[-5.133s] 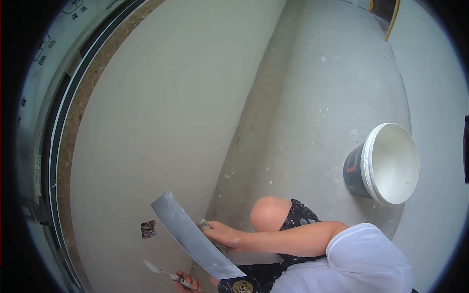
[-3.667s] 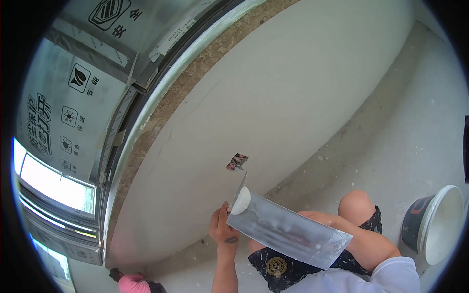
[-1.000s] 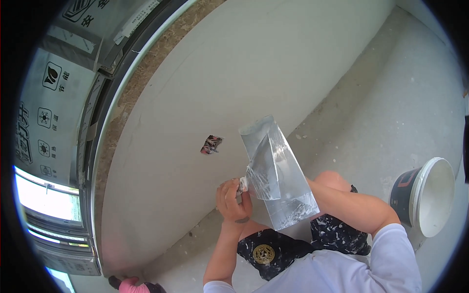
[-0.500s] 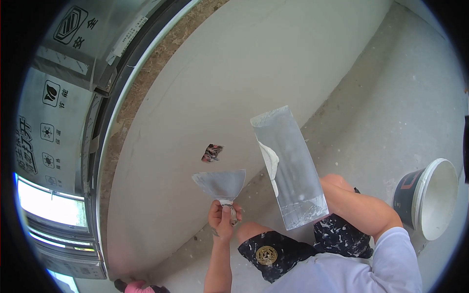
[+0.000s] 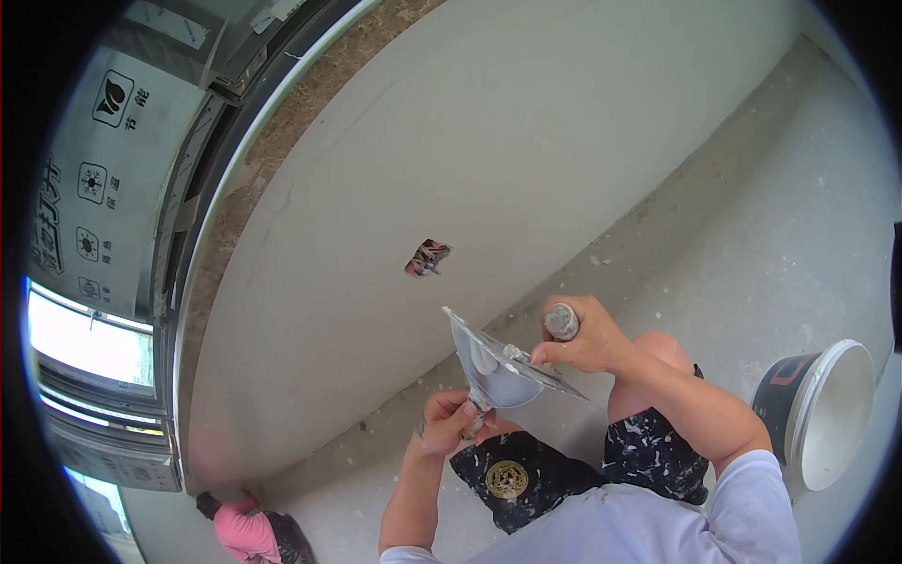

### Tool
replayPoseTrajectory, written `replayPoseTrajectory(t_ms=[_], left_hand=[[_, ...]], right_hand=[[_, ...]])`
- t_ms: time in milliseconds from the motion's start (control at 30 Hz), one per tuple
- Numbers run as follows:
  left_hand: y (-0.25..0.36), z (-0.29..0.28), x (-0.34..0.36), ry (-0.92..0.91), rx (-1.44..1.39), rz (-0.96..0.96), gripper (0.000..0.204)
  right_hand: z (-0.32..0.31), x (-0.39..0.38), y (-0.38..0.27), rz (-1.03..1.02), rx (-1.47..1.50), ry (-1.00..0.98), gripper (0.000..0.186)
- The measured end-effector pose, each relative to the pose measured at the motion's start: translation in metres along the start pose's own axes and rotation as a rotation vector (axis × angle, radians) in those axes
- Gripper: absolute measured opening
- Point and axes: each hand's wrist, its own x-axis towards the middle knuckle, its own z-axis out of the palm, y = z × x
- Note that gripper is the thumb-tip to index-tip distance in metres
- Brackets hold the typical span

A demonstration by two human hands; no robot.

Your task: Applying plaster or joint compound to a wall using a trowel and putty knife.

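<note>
My left hand (image 5: 449, 423) is wrapped round the handle of a wide putty knife (image 5: 515, 389), whose blade points up and away. A finishing trowel (image 5: 562, 321) is gripped by its handle in my right hand (image 5: 587, 343). Its long metal plate is tilted nearly edge-on and meets the knife blade, overlapping it. White putty (image 5: 484, 359) shows on the knife blade, and some clings near the trowel's handle mount. Beyond both tools, the pale wall (image 5: 366, 197) has a ragged hole (image 5: 428, 258) with wires in it.
A white-rimmed dark bucket (image 5: 799, 414) stands on the spattered concrete floor (image 5: 695, 254) to my right. Along the left run a brown stone sill (image 5: 258, 164) and a film-covered window frame (image 5: 141, 188). Another person in pink (image 5: 246, 531) is low at the lower left.
The trowel has turned from face-up to nearly edge-on and come down onto the putty knife. The knife has moved right. My view has shifted, showing more of the person in pink.
</note>
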Motion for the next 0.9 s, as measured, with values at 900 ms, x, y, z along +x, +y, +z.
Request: replayPoseTrajectory(t_ms=[900], left_hand=[[0.013,-0.034,0.016,0.660,1.417,0.902,0.033]], right_hand=[[0.007,-0.025,0.000,0.690,0.661,-0.696,0.059]])
